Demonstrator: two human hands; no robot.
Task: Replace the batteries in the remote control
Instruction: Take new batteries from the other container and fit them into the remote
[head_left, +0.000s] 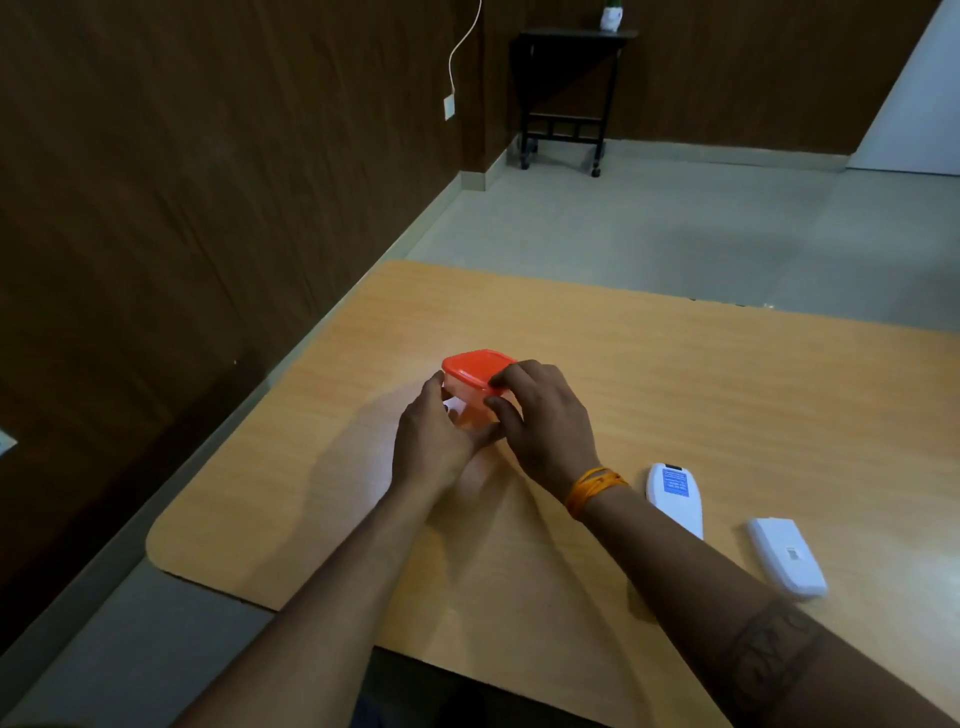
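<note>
A: Two white remotes lie on the wooden table (701, 364), right of the person's right forearm. Confirm positions.

B: Confirmed. White remote (675, 496) lies just beside the right wrist, back face up, with a blue label near its far end; its near end is hidden behind the forearm. Second white remote (787, 556) lies further right and nearer the table's front edge, flat, with a small sticker on top. The two are near each other but apart. Neither is touched by a hand.

A: Hand status?

B: Both hands grasp a small clear container (470, 405) with an orange lid (475, 366), which stands on the table left of the remotes. Left hand (431, 441) is cupped against the container's left and near side. Right hand (545, 415) is closed around its right side, fingertips curled over the lid's edge. Lid appears seated on the container. Contents cannot be made out.

A: Other items?

B: Orange band (592, 488) on the right wrist; a dark tattoo band on the right forearm. Beyond the table: grey floor, brown panelled wall, black side table (566, 88) on castors in the far corner, white cord (465, 47) hanging to a wall outlet.
</note>
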